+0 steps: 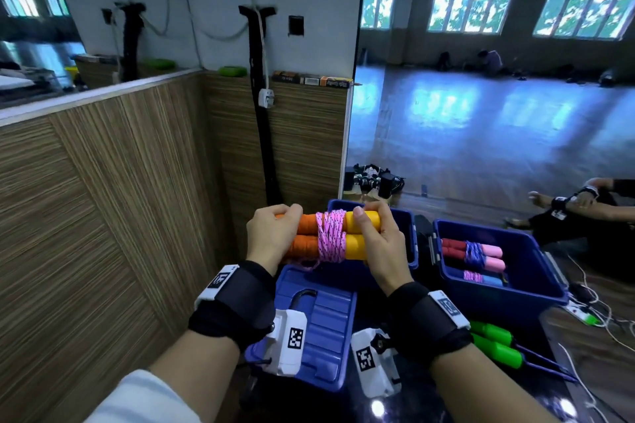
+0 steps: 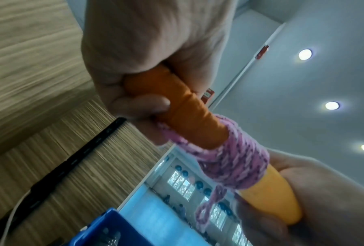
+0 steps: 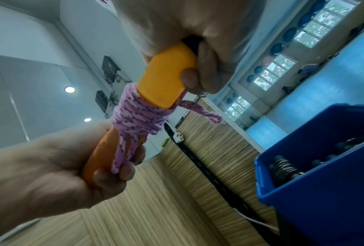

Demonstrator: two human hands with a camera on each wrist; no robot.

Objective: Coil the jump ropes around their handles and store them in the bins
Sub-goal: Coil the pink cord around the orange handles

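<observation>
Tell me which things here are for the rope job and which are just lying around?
For the job:
left hand
right hand
orange-and-yellow jump rope
blue bin with coiled ropes
green-handled rope

Just lying about:
white power strip
boxes on the ledge

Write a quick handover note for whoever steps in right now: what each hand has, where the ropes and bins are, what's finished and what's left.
Left hand grips the orange end of the handles; right hand grips the yellow end.
The pink rope is coiled around the middle; a short loop hangs loose.
The bundle is held above the near bin, not yet inside.
The right bin already holds two coiled ropes.
Left: tuck the loop, drop the bundle in a bin, then coil the green-handled rope lying beside the right wrist.
</observation>
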